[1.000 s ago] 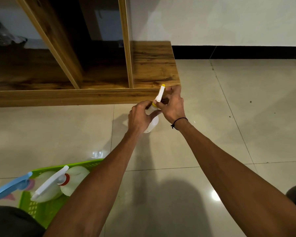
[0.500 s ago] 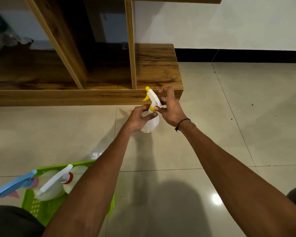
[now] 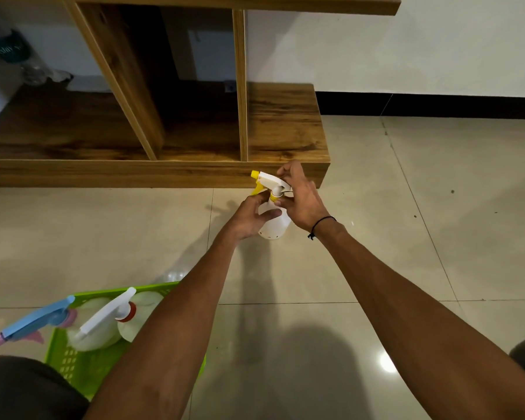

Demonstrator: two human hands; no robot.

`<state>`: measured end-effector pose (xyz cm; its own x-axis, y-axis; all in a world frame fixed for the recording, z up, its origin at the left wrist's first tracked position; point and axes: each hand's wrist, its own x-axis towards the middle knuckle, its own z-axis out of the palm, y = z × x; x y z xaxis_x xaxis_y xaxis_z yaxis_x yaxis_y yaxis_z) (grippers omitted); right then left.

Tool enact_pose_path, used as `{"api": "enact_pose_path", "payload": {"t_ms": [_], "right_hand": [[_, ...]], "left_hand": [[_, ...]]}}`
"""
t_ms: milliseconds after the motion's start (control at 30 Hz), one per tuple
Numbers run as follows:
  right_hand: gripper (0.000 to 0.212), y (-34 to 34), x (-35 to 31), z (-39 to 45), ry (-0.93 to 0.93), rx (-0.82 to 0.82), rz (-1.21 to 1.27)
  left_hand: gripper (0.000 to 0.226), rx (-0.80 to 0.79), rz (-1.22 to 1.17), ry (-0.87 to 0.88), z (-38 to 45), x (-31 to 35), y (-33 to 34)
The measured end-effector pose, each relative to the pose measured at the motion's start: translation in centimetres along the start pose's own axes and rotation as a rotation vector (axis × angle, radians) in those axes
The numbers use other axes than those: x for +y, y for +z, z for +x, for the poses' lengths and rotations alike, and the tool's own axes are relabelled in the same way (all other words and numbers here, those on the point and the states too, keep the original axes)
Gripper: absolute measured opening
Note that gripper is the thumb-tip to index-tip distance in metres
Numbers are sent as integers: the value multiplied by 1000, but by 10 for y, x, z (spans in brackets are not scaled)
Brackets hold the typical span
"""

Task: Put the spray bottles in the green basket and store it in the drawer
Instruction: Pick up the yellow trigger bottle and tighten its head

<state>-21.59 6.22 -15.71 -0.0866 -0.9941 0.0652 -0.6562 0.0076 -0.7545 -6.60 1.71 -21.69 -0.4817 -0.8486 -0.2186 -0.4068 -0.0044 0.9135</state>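
While left hand (image 3: 249, 218) grips the spray bottle (image 3: 275, 225), right hand (image 3: 302, 201) pinches its neck.

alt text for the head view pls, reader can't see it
Both hands, left hand and right hand, hold a white spray bottle with a yellow nozzle above a tiled floor, before a wooden shelf unit. A green basket at lower left holds two more bottles.

Glossy tiled floor (image 3: 376, 237) — green basket (image 3: 73, 362), wooden shelf unit (image 3: 152, 174) on it.
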Motion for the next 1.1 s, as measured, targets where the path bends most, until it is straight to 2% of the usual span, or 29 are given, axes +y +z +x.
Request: {"api": "enact_pose_path", "payload": {"t_ms": [233, 433, 600, 733, 867, 967, 1100], "right_hand": [[50, -3, 0, 0, 14, -12, 23], [54, -8, 5, 0, 27, -76, 57], [59, -4, 6, -1, 27, -80, 25], [70, -9, -4, -1, 9, -169, -185], [59, -12, -10, 6, 78, -162, -607], [50, -7, -9, 8, 99, -155, -603], [58, -4, -12, 10, 102, -177, -577]], "left_hand": [[53, -83, -57, -10, 1, -1, -4], [68, -190, -66, -56, 4, -3, -14], [66, -244, -71, -69, 9, -6, -19], [63, -239, -19, -33, 11, -5, -18], [53, -236, -15, -7, 12, -3, -14], [48, -236, -5, -15, 12, -1, -15], [41, -221, 19, -21, 11, -1, -15]]}}
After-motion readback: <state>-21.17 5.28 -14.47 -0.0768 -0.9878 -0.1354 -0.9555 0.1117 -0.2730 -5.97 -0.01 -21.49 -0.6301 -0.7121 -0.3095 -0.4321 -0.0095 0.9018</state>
